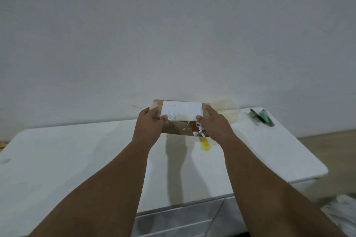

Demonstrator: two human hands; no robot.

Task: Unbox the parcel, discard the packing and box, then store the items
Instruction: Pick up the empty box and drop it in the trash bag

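Flat brown cardboard parcel (174, 128) w/ white label (183, 110) on top, clear tape, torn near edge w/ shredded white paper (199, 132) + yellow bit (205, 144) hanging out. Held above white surface (77, 159). Left hand (149, 123) grips left end, right hand (212, 123) grips right end.

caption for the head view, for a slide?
Both hands hold the labelled cardboard parcel above the white table.

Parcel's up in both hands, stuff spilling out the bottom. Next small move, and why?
Probably lower the cardboard parcel onto the white table. The left hand and right hand hold it aloft, while paper shreds and a yellow item hang from its torn underside.
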